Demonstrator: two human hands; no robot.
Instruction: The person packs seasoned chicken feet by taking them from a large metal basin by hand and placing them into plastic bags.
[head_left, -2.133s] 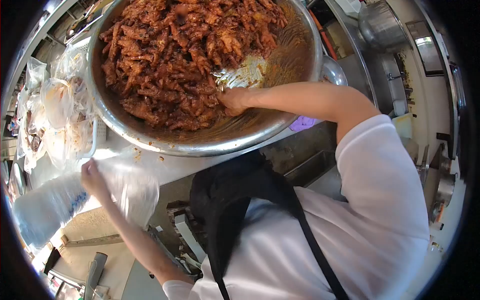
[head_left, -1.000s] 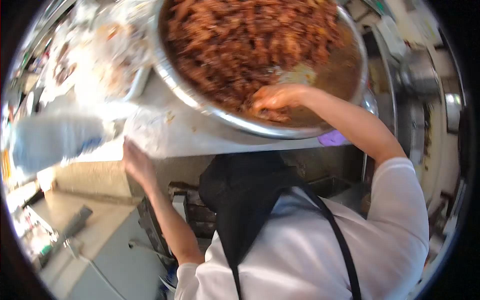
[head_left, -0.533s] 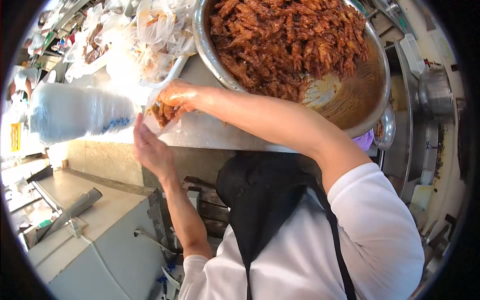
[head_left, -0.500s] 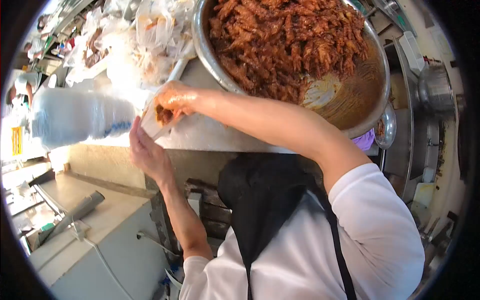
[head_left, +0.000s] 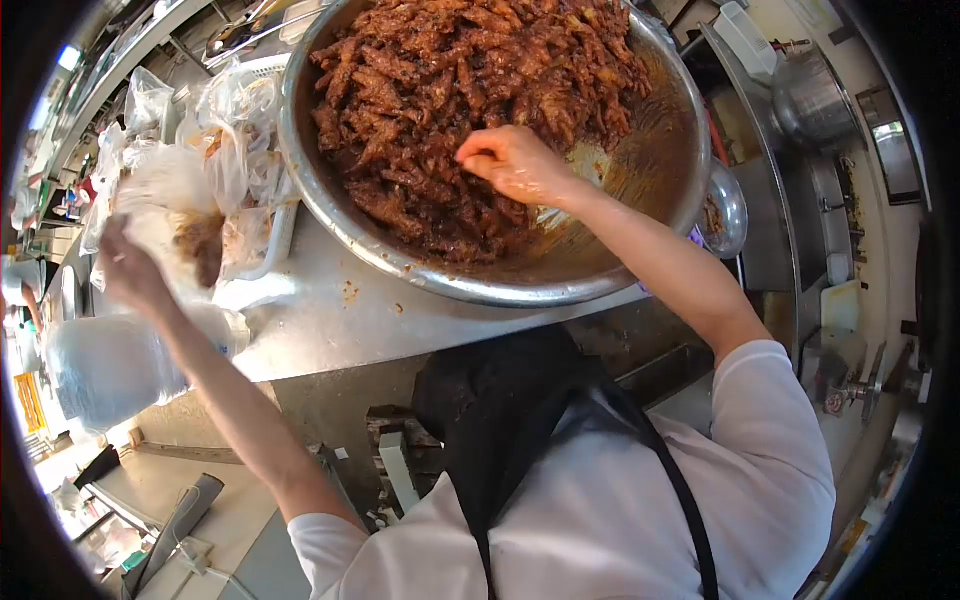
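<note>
A large metal basin (head_left: 400,283) holds a heap of chicken feet (head_left: 420,130) in reddish-brown sauce. Over the heap is my right hand (head_left: 515,165), its fingers curled and nothing visible in them. My left hand (head_left: 135,270) is smeared by motion at the left. Right beside its fingers is a clear plastic bag (head_left: 165,185), also blurred, with brown food (head_left: 200,245) inside. Whether these fingers grip the bag cannot be made out. Below the left hand lies a thick roll of clear plastic bags (head_left: 115,365).
Behind the blurred bag, a white plastic basket (head_left: 275,245) holds several filled plastic bags (head_left: 235,130). Sauce spots dot the metal table (head_left: 330,325). A small metal bowl (head_left: 728,210) stands right of the basin, and a large pot (head_left: 815,100) is farther right.
My right hand has left the bag's mouth and moved right, over the chicken feet. My left hand has moved left and away, toward the basket. The view has shifted.
</note>
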